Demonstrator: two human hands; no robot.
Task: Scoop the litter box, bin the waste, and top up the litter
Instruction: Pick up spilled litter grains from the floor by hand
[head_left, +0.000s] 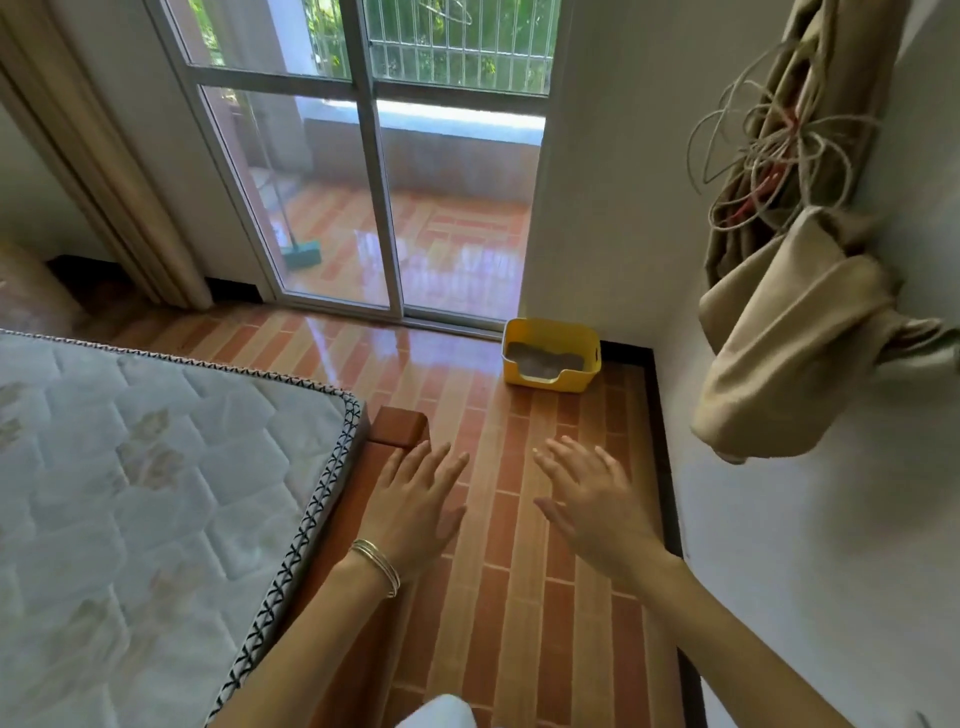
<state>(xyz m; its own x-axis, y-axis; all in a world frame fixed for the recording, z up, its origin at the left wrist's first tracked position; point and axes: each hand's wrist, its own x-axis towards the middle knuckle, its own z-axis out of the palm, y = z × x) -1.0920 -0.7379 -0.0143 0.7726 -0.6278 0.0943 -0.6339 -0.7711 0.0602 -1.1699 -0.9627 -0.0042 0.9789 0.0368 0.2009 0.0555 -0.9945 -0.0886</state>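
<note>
A yellow litter box (550, 332) stands on the tiled floor in the far corner, by the white wall and the sliding glass door. Grey litter (540, 357) lies inside it. My left hand (418, 501) and my right hand (592, 496) are stretched out in front of me above the floor, palms down, fingers straight and spread. Both hold nothing. They are well short of the box. A gold bracelet sits on my left wrist. No scoop, bin or litter bag is in view.
A bed with a quilted mattress (130, 493) and wooden frame corner (402, 428) fills the left. The glass door (374, 171) leads to a balcony with a green mop (301, 252). Beige cloth and tangled cords (784, 249) hang on the right wall. A tiled floor strip runs between bed and wall.
</note>
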